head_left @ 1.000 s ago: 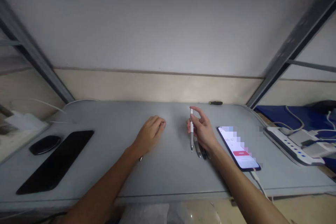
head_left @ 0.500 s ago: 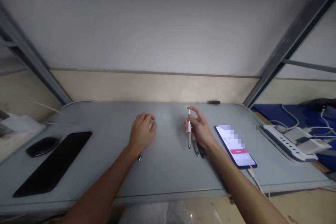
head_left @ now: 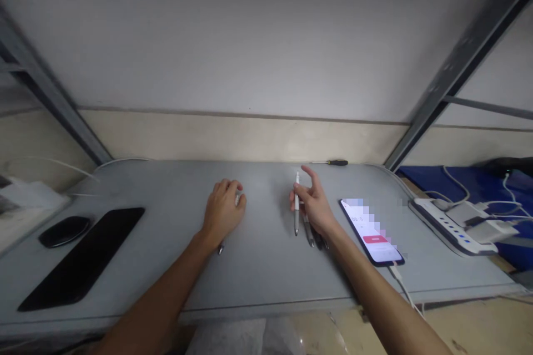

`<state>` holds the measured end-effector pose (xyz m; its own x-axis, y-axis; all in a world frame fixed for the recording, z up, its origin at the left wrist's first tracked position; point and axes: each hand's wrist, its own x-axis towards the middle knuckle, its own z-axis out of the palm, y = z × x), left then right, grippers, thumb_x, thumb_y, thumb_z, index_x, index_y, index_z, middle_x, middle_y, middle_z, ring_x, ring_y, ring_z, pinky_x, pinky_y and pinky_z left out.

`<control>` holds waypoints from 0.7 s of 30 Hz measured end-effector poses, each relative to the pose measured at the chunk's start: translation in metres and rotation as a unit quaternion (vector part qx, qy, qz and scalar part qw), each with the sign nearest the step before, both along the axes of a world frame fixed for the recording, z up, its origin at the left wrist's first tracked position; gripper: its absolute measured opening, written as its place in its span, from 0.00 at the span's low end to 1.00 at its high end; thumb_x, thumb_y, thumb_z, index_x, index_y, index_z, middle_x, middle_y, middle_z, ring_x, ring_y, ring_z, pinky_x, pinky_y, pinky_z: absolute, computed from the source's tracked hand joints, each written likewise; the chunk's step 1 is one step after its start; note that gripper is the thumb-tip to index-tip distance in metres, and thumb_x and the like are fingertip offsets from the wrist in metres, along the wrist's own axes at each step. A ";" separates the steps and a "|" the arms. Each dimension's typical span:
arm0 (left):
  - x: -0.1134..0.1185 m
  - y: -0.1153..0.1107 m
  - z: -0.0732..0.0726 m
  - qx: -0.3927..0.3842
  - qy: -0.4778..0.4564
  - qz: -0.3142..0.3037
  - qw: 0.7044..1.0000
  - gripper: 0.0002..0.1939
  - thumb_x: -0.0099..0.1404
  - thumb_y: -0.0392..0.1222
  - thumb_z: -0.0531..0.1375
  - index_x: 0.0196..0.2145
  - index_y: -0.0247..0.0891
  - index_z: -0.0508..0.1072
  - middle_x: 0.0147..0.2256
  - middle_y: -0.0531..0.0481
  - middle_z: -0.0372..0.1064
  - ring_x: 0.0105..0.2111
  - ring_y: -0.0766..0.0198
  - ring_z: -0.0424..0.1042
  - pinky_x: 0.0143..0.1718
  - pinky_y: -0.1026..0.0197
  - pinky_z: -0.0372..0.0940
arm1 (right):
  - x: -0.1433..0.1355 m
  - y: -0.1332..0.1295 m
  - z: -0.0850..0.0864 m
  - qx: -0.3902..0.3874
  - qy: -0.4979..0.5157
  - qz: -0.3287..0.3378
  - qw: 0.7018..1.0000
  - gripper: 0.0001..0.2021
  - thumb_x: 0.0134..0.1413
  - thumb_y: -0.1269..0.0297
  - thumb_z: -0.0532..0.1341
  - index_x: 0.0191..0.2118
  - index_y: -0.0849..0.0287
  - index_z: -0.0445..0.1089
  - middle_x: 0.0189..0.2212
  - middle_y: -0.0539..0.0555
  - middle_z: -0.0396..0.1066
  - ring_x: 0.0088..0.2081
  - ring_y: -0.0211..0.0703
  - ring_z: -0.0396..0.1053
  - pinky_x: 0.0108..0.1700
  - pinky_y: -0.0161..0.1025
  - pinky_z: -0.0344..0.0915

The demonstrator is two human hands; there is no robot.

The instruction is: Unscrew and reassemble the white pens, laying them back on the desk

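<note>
My right hand [head_left: 315,203] grips a white and grey click pen [head_left: 296,205] nearly upright, pinched between thumb and fingers. Its button end points away from me, and the index finger is raised clear of it. Beneath that hand, several more pens [head_left: 308,233] lie on the desk, partly covered by the palm and wrist. My left hand [head_left: 225,208] rests on the desk with its fingers curled over a pen [head_left: 221,248]. Only the tip end of this pen and a light bit near the fingers show.
On the grey desk [head_left: 258,277], a lit phone [head_left: 377,238] with a charging cable lies right of my right arm. A white power strip [head_left: 452,227] sits further right. A screwdriver [head_left: 337,162] lies at the back edge. At left are a black slab [head_left: 83,260] and a black mouse [head_left: 64,231].
My right index finger has lifted off the top of the pen, where it was resting. The left hand keeps its place, and the view has shifted slightly.
</note>
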<state>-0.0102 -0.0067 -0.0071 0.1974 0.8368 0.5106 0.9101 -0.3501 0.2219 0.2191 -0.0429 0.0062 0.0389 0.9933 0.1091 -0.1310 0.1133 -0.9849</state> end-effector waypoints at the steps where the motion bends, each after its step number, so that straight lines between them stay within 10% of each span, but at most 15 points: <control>1: 0.000 0.000 0.000 -0.001 0.002 0.002 1.000 0.06 0.62 0.36 0.54 0.38 0.37 0.69 0.37 0.45 0.66 0.41 0.53 0.65 0.44 0.53 0.63 | 0.000 0.001 -0.001 -0.005 -0.014 -0.001 1.000 0.29 0.54 0.53 0.59 0.60 0.50 0.52 0.26 0.45 0.68 0.21 0.38 0.66 0.18 0.30 0.51; 8: -0.001 0.000 -0.001 -0.003 0.000 -0.005 1.000 0.06 0.63 0.36 0.54 0.36 0.37 0.69 0.37 0.44 0.66 0.42 0.53 0.65 0.45 0.53 0.63 | 0.000 0.007 -0.012 0.045 -0.219 -0.038 0.974 0.14 0.53 0.60 0.58 0.45 0.58 0.66 0.21 0.45 0.64 0.22 0.37 0.63 0.26 0.34 0.58; 21: 0.000 -0.001 -0.002 -0.001 -0.002 -0.025 1.000 0.05 0.62 0.35 0.54 0.34 0.38 0.69 0.36 0.44 0.65 0.41 0.53 0.65 0.46 0.51 0.63 | 0.004 0.007 -0.021 0.066 -0.579 -0.109 0.806 0.14 0.52 0.64 0.63 0.46 0.58 0.72 0.39 0.60 0.72 0.44 0.54 0.62 0.43 0.44 0.57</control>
<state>-0.0103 -0.0074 -0.0090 0.2359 0.8269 0.5106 0.8907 -0.3941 0.2268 0.2235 -0.0355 -0.0146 0.0077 0.9535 0.3014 0.9034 0.1226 -0.4109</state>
